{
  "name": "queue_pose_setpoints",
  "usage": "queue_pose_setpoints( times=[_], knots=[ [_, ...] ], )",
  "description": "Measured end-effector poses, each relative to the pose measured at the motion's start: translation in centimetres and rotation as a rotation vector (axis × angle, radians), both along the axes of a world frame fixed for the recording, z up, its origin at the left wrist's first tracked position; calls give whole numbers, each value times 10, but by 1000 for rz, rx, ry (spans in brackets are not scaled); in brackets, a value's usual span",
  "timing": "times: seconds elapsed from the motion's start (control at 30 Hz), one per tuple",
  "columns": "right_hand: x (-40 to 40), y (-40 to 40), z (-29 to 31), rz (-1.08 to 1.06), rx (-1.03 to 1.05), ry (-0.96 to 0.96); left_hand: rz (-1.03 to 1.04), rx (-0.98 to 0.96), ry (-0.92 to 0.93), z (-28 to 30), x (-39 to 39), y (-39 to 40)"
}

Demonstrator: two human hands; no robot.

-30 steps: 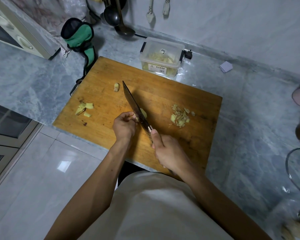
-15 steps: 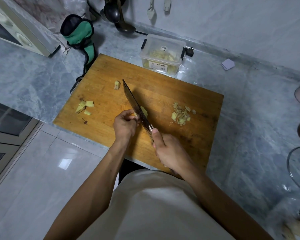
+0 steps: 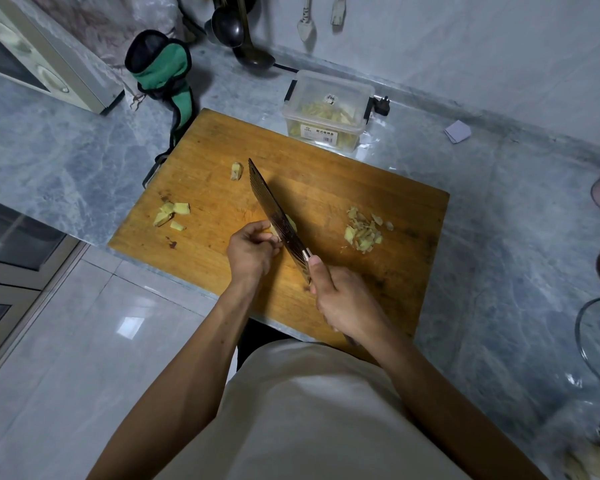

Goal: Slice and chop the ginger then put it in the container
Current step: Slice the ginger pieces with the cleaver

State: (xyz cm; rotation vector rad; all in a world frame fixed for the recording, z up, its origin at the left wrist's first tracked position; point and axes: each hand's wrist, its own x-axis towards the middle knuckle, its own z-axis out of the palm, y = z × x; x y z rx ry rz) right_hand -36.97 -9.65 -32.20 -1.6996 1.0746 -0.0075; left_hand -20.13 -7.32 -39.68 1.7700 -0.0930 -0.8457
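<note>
Left hand [image 3: 252,252] pinches small yellow ginger piece [image 3: 280,227] on brown wooden cutting board [image 3: 326,188], fingers curled. Right hand [image 3: 343,299] grips dark long knife [image 3: 274,216]; blade touches ginger's right side, long axis toward far-left. Clear plastic container [image 3: 328,110] beyond board on worktop.

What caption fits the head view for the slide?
Right hand slices a ginger piece with a cleaver while the left hand steadies it on the wooden cutting board.

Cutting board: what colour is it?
Orange-brown wood, the cutting board shows best in the head view.
</note>
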Motion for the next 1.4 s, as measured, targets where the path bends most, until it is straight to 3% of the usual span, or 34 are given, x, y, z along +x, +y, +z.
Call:
queue_pose_setpoints(
  times=[0.97, 1.4],
  knots=[
    [8, -4, -6, 53, -68, -3, -70, 77, -259, -17, -6, -1],
    [8, -1, -10, 75, -132, 16, 2, 96, -278, -16, -12, -2]
  ],
)
